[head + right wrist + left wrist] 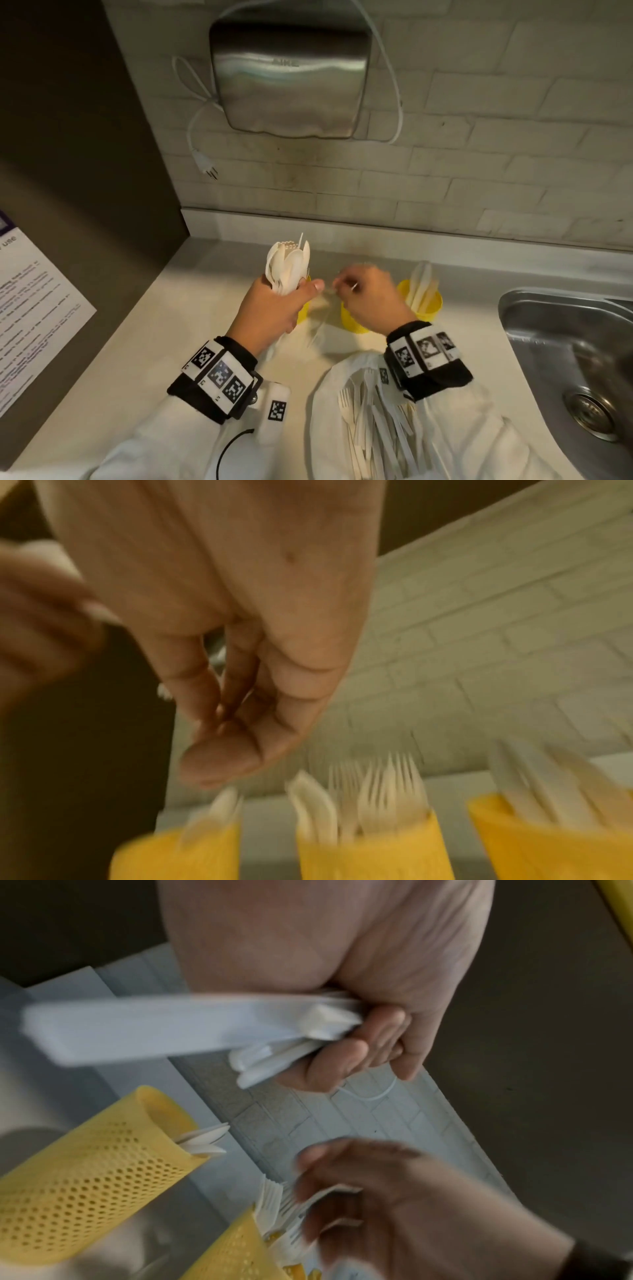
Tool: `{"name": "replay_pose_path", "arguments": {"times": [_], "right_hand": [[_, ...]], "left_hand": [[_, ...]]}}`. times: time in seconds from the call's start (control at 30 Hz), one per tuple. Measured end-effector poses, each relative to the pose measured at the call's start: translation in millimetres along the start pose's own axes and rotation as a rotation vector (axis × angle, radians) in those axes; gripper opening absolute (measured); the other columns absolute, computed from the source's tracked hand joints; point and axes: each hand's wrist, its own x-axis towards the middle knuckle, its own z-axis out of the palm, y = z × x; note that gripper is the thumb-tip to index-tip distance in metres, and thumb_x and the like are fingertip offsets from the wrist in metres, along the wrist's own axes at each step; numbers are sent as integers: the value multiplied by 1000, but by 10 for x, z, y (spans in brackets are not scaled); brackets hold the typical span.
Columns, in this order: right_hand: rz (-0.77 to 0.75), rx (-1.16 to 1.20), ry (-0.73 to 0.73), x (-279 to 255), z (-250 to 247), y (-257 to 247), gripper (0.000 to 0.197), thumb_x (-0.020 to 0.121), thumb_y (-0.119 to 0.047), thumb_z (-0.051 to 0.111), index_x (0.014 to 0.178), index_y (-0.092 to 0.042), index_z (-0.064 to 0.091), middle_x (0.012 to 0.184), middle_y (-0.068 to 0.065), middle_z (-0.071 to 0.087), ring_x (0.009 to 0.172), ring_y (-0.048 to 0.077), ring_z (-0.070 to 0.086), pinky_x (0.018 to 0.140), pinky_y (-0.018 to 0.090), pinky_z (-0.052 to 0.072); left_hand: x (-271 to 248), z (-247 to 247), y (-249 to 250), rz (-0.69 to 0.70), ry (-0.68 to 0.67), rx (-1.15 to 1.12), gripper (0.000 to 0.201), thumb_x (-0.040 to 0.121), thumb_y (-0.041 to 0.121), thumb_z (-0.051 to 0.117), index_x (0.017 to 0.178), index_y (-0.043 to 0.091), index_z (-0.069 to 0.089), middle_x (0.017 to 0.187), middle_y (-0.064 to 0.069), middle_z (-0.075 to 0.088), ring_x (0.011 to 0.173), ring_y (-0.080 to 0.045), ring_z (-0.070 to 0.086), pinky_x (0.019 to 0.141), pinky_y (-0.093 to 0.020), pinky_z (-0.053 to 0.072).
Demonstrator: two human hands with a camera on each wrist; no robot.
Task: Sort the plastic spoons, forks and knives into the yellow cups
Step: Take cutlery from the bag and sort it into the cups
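Note:
My left hand grips an upright bundle of white plastic spoons and forks, whose handles show in the left wrist view. Just to its right, my right hand hovers over the middle yellow cup with fingertips pinched together. A blurred white piece of cutlery hangs below them; its kind is unclear. The left yellow cup is mostly hidden behind my left hand. The right yellow cup holds knives. Forks stand in the middle cup.
A white bag of loose forks and knives lies at the counter's front. A steel sink is at the right. A hand dryer and its dangling plug hang on the tiled wall. A printed notice is at the left.

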Motion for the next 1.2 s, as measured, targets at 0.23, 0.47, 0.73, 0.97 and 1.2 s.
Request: {"name": "replay_pose_path", "arguments": {"times": [0.23, 0.47, 0.73, 0.97, 1.2], "right_hand": [[45, -545, -405, 169, 933, 332, 51, 91, 6, 55, 139, -11, 54, 141, 12, 51, 121, 33, 62, 100, 40, 53], [44, -823, -534, 302, 1270, 546, 43, 99, -7, 54, 142, -9, 51, 141, 14, 47, 130, 38, 52, 108, 46, 47], [-117, -828, -539, 189, 1198, 482, 34, 99, -1, 50, 132, -6, 57, 126, 16, 55, 119, 37, 57, 96, 43, 50], [-177, -142, 98, -25, 501, 133, 8, 90, -3, 61, 91, -11, 61, 84, 6, 64, 73, 25, 62, 66, 34, 50], [-39, 72, 633, -57, -191, 120, 7, 88, -8, 68, 89, -13, 64, 73, -6, 66, 61, 1, 59, 61, 3, 41]], "left_hand": [[-52, -47, -108, -87, -24, -129, 36, 89, 27, 79, 66, 16, 53, 52, -5, 33, 43, -17, 27, 48, -29, 26], [-101, -125, -197, -145, -67, -85, 31, 90, 30, 78, 71, 15, 58, 56, -6, 33, 46, -18, 27, 49, -29, 27], [-67, -105, -153, -124, -50, -69, 34, 90, 30, 77, 65, 18, 59, 55, -6, 36, 46, -19, 31, 47, -28, 33], [-24, -49, -88, -78, 24, -67, 35, 90, 27, 78, 72, 10, 54, 55, -6, 36, 46, -20, 31, 46, -28, 32], [-50, -4, -55, -56, -29, -92, 39, 94, 37, 72, 76, 8, 53, 57, -9, 38, 45, -20, 31, 46, -30, 31]]}}
